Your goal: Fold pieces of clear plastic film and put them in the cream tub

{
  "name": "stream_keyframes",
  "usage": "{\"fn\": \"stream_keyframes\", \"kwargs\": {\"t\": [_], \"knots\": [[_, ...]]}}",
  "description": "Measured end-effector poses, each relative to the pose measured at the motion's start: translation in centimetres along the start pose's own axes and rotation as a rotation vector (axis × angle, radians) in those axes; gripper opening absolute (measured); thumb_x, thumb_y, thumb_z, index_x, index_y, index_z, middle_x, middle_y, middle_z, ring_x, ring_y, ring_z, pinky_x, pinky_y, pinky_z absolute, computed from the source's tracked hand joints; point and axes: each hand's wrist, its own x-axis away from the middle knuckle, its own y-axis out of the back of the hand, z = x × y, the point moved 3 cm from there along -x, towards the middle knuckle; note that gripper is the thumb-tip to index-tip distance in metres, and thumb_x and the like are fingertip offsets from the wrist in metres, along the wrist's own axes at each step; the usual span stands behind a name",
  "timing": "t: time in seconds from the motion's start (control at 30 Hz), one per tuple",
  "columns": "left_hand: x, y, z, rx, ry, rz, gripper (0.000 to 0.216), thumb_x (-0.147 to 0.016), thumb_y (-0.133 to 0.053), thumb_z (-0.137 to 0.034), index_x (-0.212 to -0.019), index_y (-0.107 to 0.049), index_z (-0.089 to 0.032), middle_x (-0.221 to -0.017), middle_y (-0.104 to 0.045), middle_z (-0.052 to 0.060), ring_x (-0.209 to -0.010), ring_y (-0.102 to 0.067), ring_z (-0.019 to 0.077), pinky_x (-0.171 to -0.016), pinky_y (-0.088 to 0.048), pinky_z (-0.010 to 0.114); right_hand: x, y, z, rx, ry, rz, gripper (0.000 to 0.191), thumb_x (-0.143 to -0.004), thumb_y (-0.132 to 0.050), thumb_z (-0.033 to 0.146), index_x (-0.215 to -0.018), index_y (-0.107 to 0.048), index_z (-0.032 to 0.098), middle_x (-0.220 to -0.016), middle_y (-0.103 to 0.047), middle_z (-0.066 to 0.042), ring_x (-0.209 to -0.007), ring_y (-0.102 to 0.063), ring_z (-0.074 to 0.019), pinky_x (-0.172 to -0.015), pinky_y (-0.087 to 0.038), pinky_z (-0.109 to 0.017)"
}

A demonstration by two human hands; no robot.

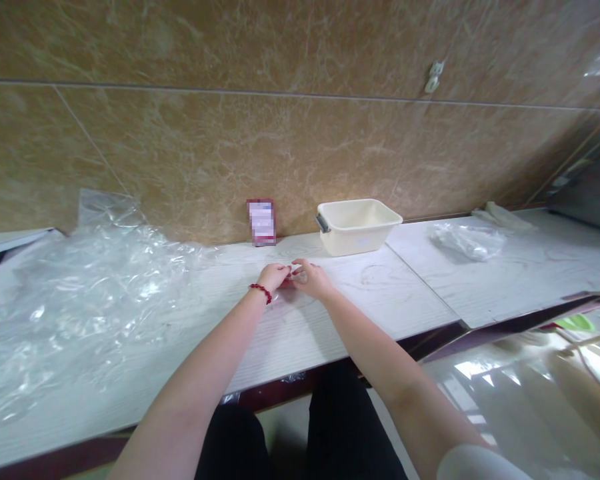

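Note:
My left hand [274, 275], with a red bead bracelet [261, 291] on the wrist, and my right hand [311, 279] meet at the middle of the white table [360, 307]. Both have their fingers curled and pinched together on a small object [289, 281] between them. It shows a bit of red and is too small to name. A cream plastic tub [359, 226] with a grey handle stands beyond my right hand against the wall. A small card [261, 222] leans on the wall behind my hands.
A large heap of clear plastic film [75, 293] covers the left of the table. A smaller crumpled clear bag [463, 240] lies at the right. A brown marble wall [280, 133] runs behind. The table's front edge is close to my lap.

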Motion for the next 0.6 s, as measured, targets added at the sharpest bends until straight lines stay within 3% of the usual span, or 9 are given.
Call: {"fn": "stream_keyframes", "kwargs": {"t": [0.1, 0.23, 0.43, 0.6], "knots": [[-0.4, 0.4, 0.5, -0.132, -0.024, -0.038, 0.013, -0.065, -0.055, -0.028, -0.063, -0.058, -0.016, -0.054, -0.059, 0.0, -0.05, -0.055, 0.0102, -0.051, -0.042, 0.02, 0.2, 0.8, -1.1, -0.019, 0.021, -0.053, 0.029, -0.072, -0.05, 0.027, -0.101, -0.048, 0.021, -0.089, -0.06, -0.001, -0.086, -0.052, -0.0125, -0.08, -0.036, -0.027], [-0.5, 0.6, 0.5, -0.272, -0.077, -0.058, 0.008, -0.059, -0.056, -0.018, -0.067, -0.058, -0.016, -0.052, -0.057, -0.002, -0.047, -0.053, 0.0096, -0.051, -0.041, 0.021, 0.2, 0.8, -2.1, 0.096, -0.038, 0.044, 0.017, -0.074, -0.047, 0.024, -0.088, -0.058, 0.021, -0.085, -0.061, -0.002, -0.084, -0.052, -0.012, -0.083, -0.034, -0.027], [-0.4, 0.7, -0.2, -0.417, -0.178, -0.084, 0.014, -0.059, -0.054, -0.015, -0.071, -0.061, -0.017, -0.07, -0.063, 0.001, -0.065, -0.056, 0.0128, -0.062, -0.043, 0.023, 0.4, 0.7, -1.1, 0.216, -0.104, 0.191, 0.022, -0.076, -0.047, 0.032, -0.094, -0.06, 0.027, -0.095, -0.058, -0.002, -0.088, -0.05, -0.0142, -0.082, -0.033, -0.028], [-0.3, 0.9, -0.4, -0.499, -0.235, -0.092, 0.018, -0.062, -0.052, -0.016, -0.076, -0.063, -0.016, -0.078, -0.064, 0.004, -0.073, -0.057, 0.0151, -0.069, -0.043, 0.024, 0.7, 0.6, -0.7, 0.253, -0.106, 0.211, 0.025, -0.077, -0.046, 0.037, -0.097, -0.059, 0.031, -0.098, -0.055, -0.002, -0.092, -0.047, -0.0164, -0.079, -0.033, -0.03]]}}
